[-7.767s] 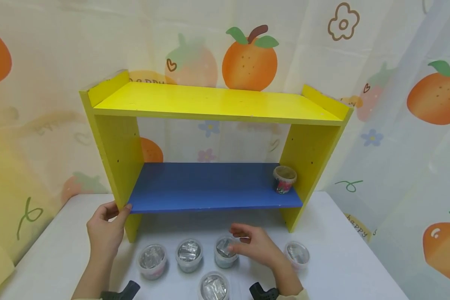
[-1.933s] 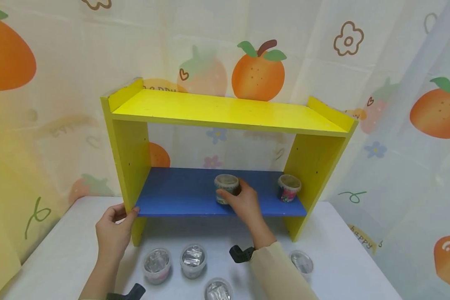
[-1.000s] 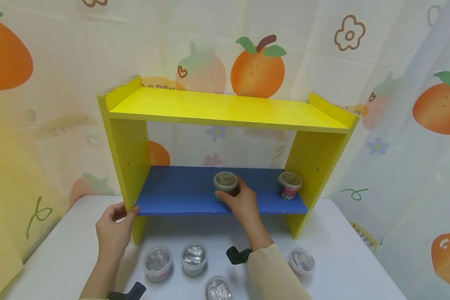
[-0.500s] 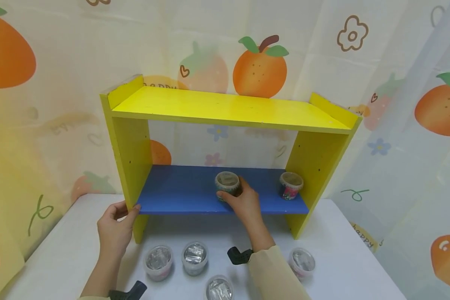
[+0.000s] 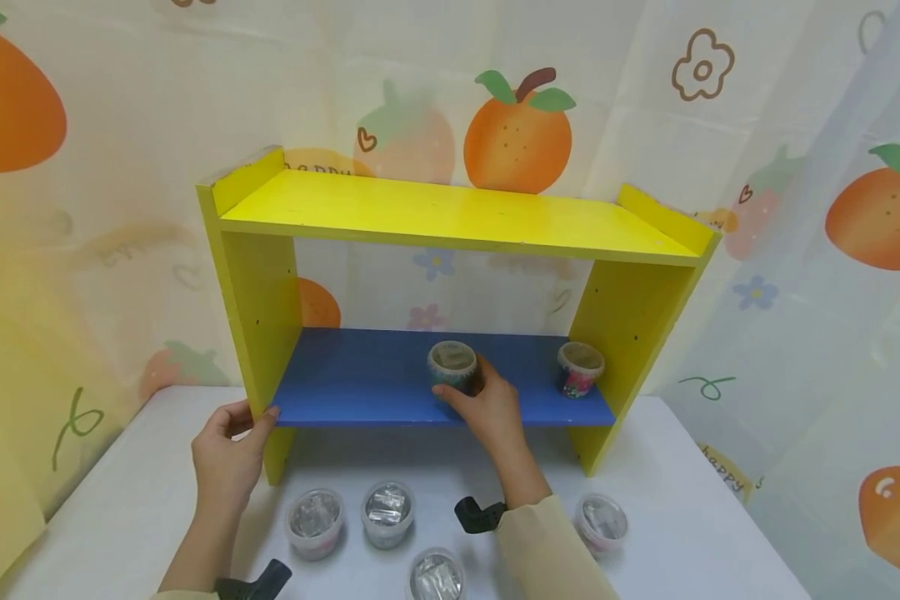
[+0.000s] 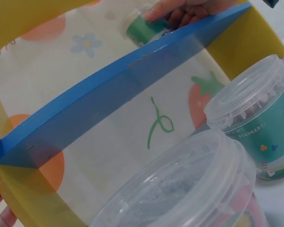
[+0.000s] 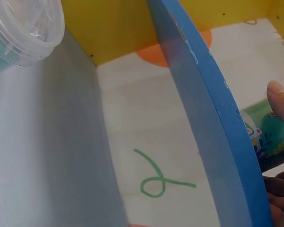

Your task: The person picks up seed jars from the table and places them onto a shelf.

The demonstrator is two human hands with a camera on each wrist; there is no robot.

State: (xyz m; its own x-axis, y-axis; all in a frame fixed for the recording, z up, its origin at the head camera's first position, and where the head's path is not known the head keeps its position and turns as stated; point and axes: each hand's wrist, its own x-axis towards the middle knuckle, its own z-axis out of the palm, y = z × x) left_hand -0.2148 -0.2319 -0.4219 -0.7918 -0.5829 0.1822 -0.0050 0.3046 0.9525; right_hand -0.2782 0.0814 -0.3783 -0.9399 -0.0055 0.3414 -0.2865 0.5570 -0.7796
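Note:
My right hand (image 5: 492, 412) grips a green tub (image 5: 452, 363) between thumb and fingers, at the middle of the blue shelf (image 5: 360, 375). In the right wrist view the green tub (image 7: 272, 132) shows beyond the shelf edge, partly behind the thumb. My left hand (image 5: 228, 454) holds the left yellow side panel (image 5: 258, 333), its thumb on the blue shelf's left front corner. A pink-labelled tub (image 5: 580, 369) stands upright at the shelf's right end. Whether the gripped tub touches the shelf is hard to tell.
Below the shelf, several clear-lidded tubs stand on the white table (image 5: 690, 517): one at left (image 5: 314, 523), one beside it (image 5: 387, 514), one at the front edge (image 5: 436, 575) and one at right (image 5: 601, 523). The yellow top board (image 5: 450, 212) spans above the blue shelf.
Since the oldest view, my right hand has moved from the table tubs up to the blue shelf with the green tub. Over the last second both hands have barely moved.

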